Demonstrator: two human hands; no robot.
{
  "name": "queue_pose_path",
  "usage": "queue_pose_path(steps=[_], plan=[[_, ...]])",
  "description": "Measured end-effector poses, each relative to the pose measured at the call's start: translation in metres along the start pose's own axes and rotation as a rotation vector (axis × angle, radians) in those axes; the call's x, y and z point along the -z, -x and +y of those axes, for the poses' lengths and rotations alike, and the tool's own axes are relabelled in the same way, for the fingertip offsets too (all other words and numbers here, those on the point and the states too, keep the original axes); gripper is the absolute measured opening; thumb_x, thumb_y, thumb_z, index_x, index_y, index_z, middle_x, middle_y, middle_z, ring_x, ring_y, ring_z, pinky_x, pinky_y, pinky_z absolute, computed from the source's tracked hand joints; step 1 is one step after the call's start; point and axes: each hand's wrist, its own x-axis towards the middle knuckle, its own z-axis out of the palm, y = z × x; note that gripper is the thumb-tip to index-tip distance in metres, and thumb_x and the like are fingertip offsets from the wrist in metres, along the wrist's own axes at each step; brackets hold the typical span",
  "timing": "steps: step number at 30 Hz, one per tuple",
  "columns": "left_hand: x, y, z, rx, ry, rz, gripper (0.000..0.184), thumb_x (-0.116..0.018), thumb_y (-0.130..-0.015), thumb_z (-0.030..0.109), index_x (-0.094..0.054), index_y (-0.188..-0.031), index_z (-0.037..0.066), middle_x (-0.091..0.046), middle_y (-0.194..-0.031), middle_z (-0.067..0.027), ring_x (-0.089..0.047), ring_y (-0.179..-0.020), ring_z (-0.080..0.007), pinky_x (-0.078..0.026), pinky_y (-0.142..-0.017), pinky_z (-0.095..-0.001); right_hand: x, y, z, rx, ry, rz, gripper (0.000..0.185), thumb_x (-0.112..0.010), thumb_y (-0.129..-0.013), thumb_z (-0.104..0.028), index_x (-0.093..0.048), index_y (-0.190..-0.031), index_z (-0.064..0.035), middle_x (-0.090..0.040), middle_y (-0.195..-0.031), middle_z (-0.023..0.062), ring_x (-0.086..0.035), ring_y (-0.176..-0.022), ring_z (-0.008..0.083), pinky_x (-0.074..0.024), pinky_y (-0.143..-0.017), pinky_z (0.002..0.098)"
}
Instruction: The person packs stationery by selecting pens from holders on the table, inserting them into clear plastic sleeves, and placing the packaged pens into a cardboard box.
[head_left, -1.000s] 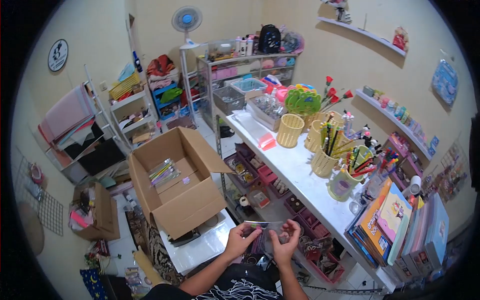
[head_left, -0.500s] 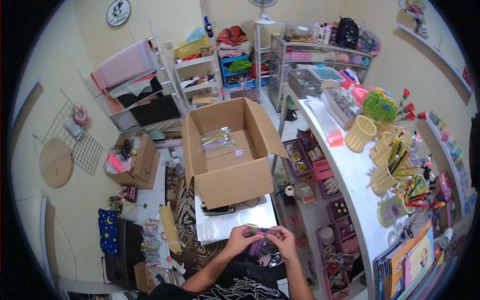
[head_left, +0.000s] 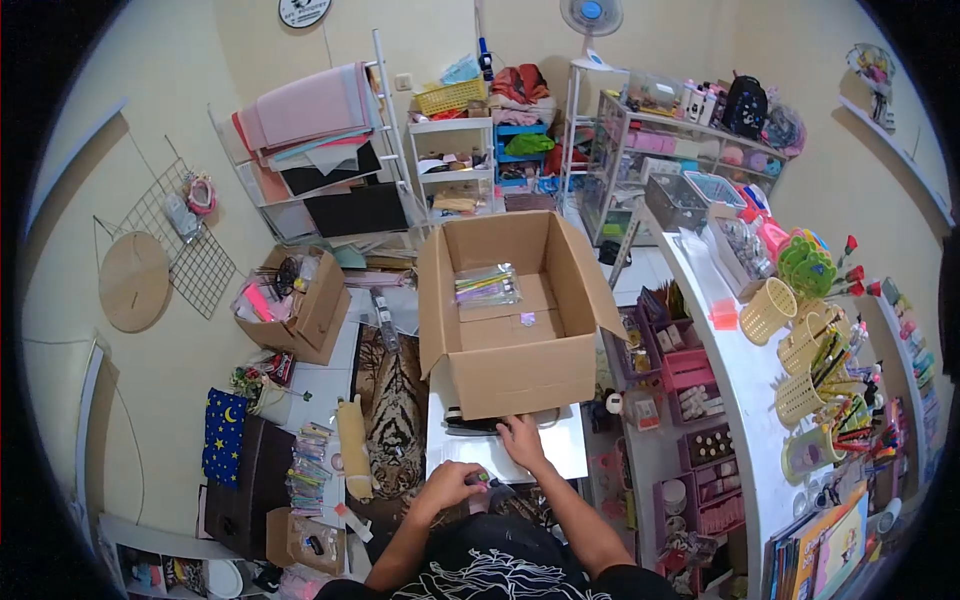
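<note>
Plastic packet [head_left: 485, 479] pinched in left fingers [head_left: 462, 468]; right fingers [head_left: 508, 430] spread beside cardboard box [head_left: 525, 380].

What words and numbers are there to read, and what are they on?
None reads for sure.
Round wall sign: letters along the bottom, too blurred; its top is cut off.
Orange book cover: lettering too small and blurred.
White bottles: any labels are too small.

Orange book [head_left: 803, 555] partly reads "drawing"; lettering on the round sign [head_left: 303, 10] blurs.
</note>
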Motion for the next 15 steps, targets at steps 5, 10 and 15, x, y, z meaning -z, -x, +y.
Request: queue_pose_path(steps=[5, 10, 15], plan=[[0.003, -0.001, -0.008, -0.016, -0.048, -0.025, 0.030, -0.074, -0.076, 0.026, -0.069, -0.102, 0.011, -0.070, -0.085, -0.0147, -0.067, -0.080, -0.0339, -0.052, -0.071, -0.0409, -0.036, -0.020, 0.026, -0.020, 0.268, -0.039, 0.039, -0.061, -0.085, -0.025, -0.062, -0.116, -0.0029, -0.059, -0.119, 0.0262, -0.053, -0.112, 0.0444, -0.0392, -0.098, 0.0520], [0.005, -0.015, -0.018, -0.002, -0.063, -0.019, 0.029, -0.074, -0.076, 0.024, -0.069, -0.102, 0.012, -0.070, -0.088, -0.0146, -0.067, -0.083, -0.0341, -0.052, -0.073, -0.0423, -0.044, -0.035, 0.044, 0.002, 0.238, -0.086, 0.040, -0.060, -0.085, -0.024, -0.061, -0.118, -0.0033, -0.059, -0.120, 0.0242, -0.053, -0.114, 0.0431, -0.0383, -0.100, 0.0507], [0.000, -0.037, -0.034, 0.007, -0.058, -0.006, 0.031, -0.074, -0.076, 0.026, -0.069, -0.103, 0.012, -0.070, -0.091, -0.0148, -0.067, -0.084, -0.0348, -0.052, -0.076, -0.0430, -0.038, -0.038, 0.051, -0.041, 0.275, -0.168, 0.040, -0.057, -0.086, -0.022, -0.061, -0.121, -0.0043, -0.059, -0.124, 0.0221, -0.052, -0.117, 0.0420, -0.0378, -0.102, 0.0490]])
